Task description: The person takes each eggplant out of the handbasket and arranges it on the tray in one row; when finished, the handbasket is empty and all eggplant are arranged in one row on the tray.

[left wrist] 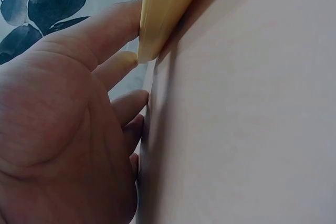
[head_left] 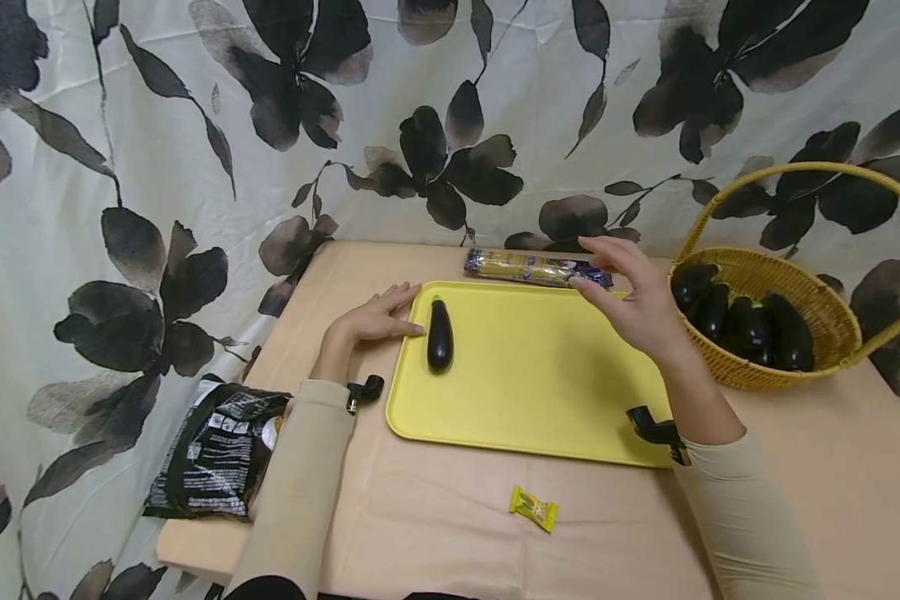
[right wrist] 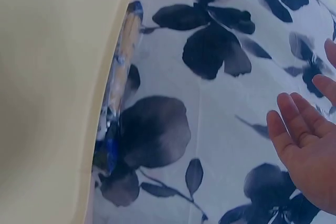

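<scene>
Left hand (head_left: 371,321), fingers extended, touched yellow tray (head_left: 525,392) | right hand (head_left: 637,304) hung raised, empty | eggplant (head_left: 440,337) lay on tray, just right of nearer left hand, long axis fore-and-aft

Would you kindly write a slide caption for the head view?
Left hand touches a yellow tray bearing one eggplant; right hand hovers near a basket of eggplants.

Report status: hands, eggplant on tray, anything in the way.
Left hand touching yellow tray at left edge; right hand raised, empty. Eggplant lying on tray's left side. Small yellow packet off tray, seemingly not blocking.
</scene>
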A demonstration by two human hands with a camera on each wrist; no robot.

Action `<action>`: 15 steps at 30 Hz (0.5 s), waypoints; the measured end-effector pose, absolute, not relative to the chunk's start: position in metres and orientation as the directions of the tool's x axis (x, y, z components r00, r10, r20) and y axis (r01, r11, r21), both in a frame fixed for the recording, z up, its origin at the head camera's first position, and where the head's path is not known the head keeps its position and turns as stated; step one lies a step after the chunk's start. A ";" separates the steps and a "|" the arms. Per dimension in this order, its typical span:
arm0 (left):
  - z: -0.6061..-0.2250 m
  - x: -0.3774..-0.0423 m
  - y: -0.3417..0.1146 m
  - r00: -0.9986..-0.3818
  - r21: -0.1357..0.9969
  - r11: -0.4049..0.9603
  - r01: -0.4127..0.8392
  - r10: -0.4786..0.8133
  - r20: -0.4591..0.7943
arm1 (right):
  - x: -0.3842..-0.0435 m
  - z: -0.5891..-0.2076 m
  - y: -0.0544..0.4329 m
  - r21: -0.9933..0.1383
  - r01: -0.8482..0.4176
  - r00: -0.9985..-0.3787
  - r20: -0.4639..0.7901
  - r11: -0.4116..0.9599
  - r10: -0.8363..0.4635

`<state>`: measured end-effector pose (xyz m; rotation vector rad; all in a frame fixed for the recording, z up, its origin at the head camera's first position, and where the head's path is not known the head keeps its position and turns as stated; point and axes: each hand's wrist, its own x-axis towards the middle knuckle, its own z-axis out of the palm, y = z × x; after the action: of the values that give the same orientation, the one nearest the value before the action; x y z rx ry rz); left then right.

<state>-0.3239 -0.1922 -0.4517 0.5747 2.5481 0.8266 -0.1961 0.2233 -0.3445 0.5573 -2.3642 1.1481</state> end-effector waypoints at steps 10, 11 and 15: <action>-0.453 -0.323 -0.190 -0.839 0.613 0.746 0.258 0.488 -0.241 | -0.200 -0.347 0.266 -0.708 -0.429 -0.855 0.519 0.562 0.001; -0.453 -0.323 -0.190 -0.839 0.614 0.747 0.257 0.488 -0.242 | -0.202 -0.348 0.270 -0.711 -0.416 -0.858 0.514 0.567 0.015; -0.454 -0.324 -0.191 -0.838 0.615 0.744 0.261 0.491 -0.239 | -0.205 -0.352 0.285 -0.725 -0.334 -0.878 0.472 0.603 0.081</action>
<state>-0.3238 -0.1905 -0.4535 0.5765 2.5562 0.8190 -0.2050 0.2852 -0.3521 0.2005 -2.3685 1.2052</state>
